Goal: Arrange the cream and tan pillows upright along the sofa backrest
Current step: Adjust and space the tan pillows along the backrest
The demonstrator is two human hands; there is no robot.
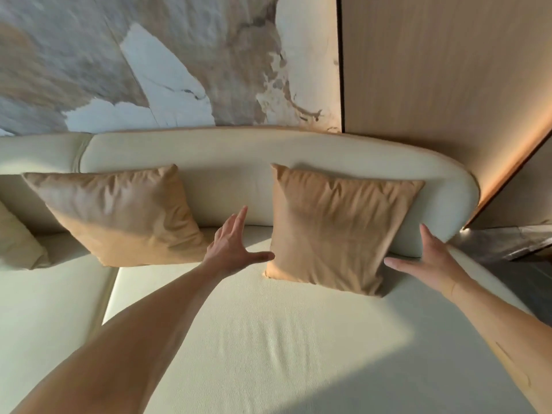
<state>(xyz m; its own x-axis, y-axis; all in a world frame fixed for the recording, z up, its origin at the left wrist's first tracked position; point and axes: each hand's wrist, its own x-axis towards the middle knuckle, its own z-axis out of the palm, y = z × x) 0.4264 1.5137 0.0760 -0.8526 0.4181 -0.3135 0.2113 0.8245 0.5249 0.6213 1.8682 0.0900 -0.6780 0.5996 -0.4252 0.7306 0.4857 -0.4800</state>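
Observation:
Two tan pillows lean upright against the cream sofa backrest (227, 162). The right tan pillow (337, 228) stands between my two hands. My left hand (231, 245) is open just left of it, thumb close to its lower left edge. My right hand (424, 258) is open at its right side, thumb near its lower right corner. Neither hand grips the pillow. The left tan pillow (119, 213) stands apart further left. A cream pillow (18, 243) shows partly at the far left edge.
The cream seat cushion (268, 339) spreads out in front of me, with a seam at the left. Behind the sofa is a marbled wall (149, 61) and a wooden panel (442, 79). Dark floor (513, 246) lies past the sofa's right end.

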